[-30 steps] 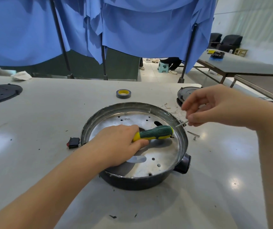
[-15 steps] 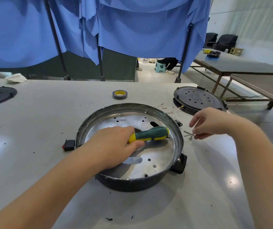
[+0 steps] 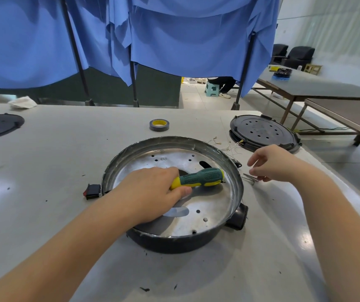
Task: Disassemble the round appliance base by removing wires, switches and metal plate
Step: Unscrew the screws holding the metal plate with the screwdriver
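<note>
Base: round base (image 3: 229, 232) sits on the table (image 3: 54, 166), near the middle, with its open side up.
Plate: metal plate (image 3: 207, 205) with small holes lies inside the base.
Left hand: left hand (image 3: 152, 192) is over the plate, fingers closed around a screwdriver (image 3: 198, 178); the green and yellow handle points to the right.
Right hand: right hand (image 3: 272, 163) is just beside the base rim, on its right side, fingers half curled and open; it holds nothing, its fingertips are close to small screws (image 3: 249, 178) on the table.
Switch: black and red switch (image 3: 92, 191) lies against the left side of the base.
Wires: thin wires (image 3: 227, 146) lie behind the base, near a black lid (image 3: 261, 132).
Tape: tape (image 3: 159, 125) lies farther back.
</note>
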Demonstrator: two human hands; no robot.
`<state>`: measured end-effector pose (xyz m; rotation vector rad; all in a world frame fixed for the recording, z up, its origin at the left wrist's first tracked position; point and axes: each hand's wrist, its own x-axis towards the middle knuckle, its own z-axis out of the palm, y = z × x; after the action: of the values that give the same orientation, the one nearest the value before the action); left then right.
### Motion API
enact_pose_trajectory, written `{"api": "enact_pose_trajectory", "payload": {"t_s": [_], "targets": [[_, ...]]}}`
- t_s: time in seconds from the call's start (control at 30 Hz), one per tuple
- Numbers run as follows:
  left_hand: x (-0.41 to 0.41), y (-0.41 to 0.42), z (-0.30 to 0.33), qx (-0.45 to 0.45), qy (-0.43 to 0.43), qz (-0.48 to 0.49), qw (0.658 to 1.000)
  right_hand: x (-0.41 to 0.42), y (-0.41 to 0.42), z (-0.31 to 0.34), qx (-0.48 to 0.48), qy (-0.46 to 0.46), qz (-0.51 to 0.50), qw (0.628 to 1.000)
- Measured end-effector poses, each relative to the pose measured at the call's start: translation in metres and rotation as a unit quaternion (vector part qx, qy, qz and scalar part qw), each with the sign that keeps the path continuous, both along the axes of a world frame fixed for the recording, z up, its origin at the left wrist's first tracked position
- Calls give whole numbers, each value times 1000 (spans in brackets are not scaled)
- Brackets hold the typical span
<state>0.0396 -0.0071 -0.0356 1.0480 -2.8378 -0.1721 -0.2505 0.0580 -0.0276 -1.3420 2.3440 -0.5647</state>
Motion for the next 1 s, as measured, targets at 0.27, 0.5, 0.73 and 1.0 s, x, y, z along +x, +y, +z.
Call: {"api": "enact_pose_trajectory", "payload": {"t_s": [0.27,0.5,0.73,1.0], "targets": [[1,0,4,55,66,7,996,25,7,39,-133,-65,65,987],[3,6,14,95,207,-11,974,78,18,66,-111,-112,189,969],[9,12,28,67,191,-35,979,105,28,78,-70,2,265,962],[11,18,37,-14,144,-36,989,138,23,60,-19,166,285,944]]}}
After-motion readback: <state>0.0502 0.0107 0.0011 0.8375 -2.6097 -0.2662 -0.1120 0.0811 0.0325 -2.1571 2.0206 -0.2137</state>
